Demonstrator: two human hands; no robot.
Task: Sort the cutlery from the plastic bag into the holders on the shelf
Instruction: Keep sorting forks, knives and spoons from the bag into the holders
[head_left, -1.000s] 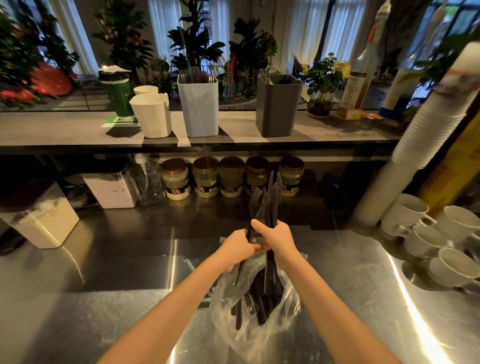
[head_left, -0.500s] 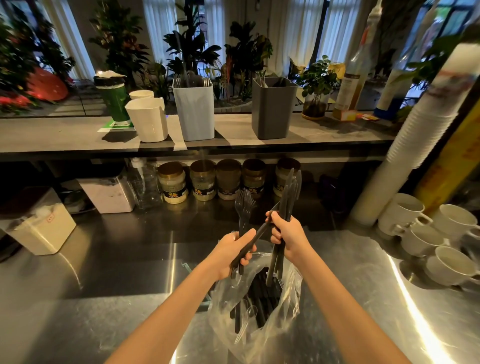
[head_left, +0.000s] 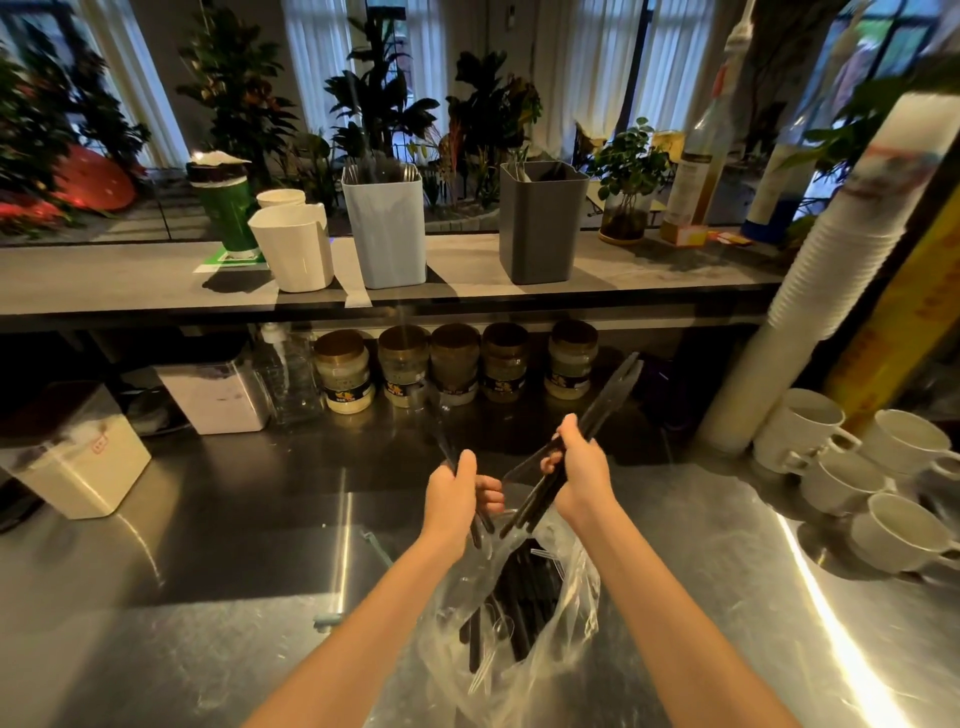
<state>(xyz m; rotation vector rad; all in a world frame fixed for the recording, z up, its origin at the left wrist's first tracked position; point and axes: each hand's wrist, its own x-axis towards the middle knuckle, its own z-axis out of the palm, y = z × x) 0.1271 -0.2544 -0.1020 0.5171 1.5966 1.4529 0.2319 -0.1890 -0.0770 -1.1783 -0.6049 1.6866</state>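
Note:
A clear plastic bag (head_left: 563, 618) with several black plastic cutlery pieces (head_left: 519, 597) lies on the steel counter below my hands. My left hand (head_left: 457, 499) grips black forks (head_left: 445, 441) that point up and away. My right hand (head_left: 582, 478) grips a bundle of black knives (head_left: 605, 395) tilted up to the right. The two hands are a little apart above the bag's mouth. On the shelf stand a white holder (head_left: 296, 249), a light blue holder (head_left: 387, 234) with cutlery in it, and a dark grey holder (head_left: 540, 223).
A row of jars (head_left: 452, 364) stands under the shelf. White cups (head_left: 852, 467) and a tall stack of paper cups (head_left: 831, 260) crowd the right side. White containers (head_left: 83, 462) sit at the left. A green cup (head_left: 226, 208), bottles and plants line the shelf.
My hands have drawn apart: the left took the forks to the left, the right tilted the knives further right. The view has shifted slightly.

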